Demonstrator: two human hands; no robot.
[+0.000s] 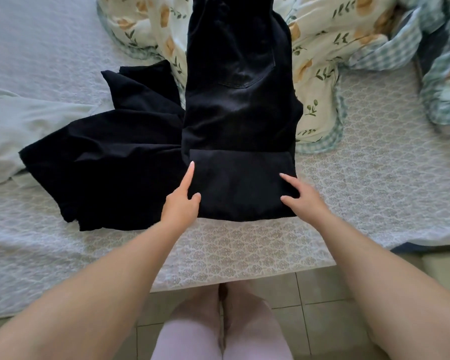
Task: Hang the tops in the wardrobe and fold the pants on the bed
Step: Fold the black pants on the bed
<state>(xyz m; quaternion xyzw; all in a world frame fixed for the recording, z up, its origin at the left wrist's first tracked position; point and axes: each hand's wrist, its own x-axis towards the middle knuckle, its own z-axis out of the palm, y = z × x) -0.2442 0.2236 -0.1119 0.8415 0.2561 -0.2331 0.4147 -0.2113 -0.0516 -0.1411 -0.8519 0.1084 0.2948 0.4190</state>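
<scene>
Pants [239, 113]: black, folded hem between both hands
Left hand [182, 201]: grip wide, on fold
Right hand [304, 198]: grip wide, on fold
Bed [244, 245]: patterned cover, tiled floor [312, 294]

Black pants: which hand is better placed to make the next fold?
Probably either. Left hand and right hand sit on opposite sides of the pants' folded near end, both open, so a two-handed fold looks likeliest.

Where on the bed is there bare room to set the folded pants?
Bare bedspread lies right of the black pants, below the floral quilt, and along the near edge by both hands. Left is crowded: a black garment and a pale garment.
</scene>
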